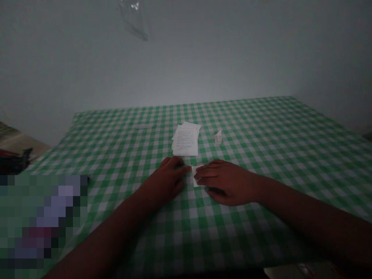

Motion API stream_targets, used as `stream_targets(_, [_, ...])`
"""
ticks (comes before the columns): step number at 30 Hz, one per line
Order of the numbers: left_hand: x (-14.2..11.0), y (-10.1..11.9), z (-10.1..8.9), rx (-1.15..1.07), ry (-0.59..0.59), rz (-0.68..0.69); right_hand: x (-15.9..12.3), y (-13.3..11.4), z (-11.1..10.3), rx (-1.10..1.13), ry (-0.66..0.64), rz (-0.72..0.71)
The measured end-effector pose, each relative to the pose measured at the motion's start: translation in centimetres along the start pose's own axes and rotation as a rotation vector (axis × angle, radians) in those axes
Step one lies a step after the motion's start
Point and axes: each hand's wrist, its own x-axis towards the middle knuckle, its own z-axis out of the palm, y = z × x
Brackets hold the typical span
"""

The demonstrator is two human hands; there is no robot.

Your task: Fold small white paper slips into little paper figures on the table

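A small white paper piece (197,170) lies on the green-and-white checked tablecloth (261,139). My right hand (226,182) rests flat on it with fingers stretched out, covering most of it. My left hand (168,178) lies beside it on the left, its fingertips touching the paper's left edge, fingers loosely extended. Just beyond the hands sits a small stack of white printed slips (186,139).
A tiny crumpled clear or white scrap (218,137) lies right of the stack. A blurred, pixelated patch covers the near left. Dark objects sit off the table's left edge (14,155). A plain wall rises behind the table.
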Motion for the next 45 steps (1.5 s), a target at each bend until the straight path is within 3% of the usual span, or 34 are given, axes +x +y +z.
stream_targets(6, [0.5, 0.5, 0.4, -0.041, 0.097, -0.038, 0.1, 0.0, 0.0, 0.017, 0.001, 0.004])
stream_targets(20, [0.5, 1.1, 1.2, -0.07, 0.125, -0.116, 0.1, 0.3, 0.1, 0.042, 0.032, -0.025])
stream_targets(45, [0.4, 0.4, 0.9, -0.098, 0.123, -0.048, 0.0, 1.1, 0.7, 0.027, 0.095, -0.054])
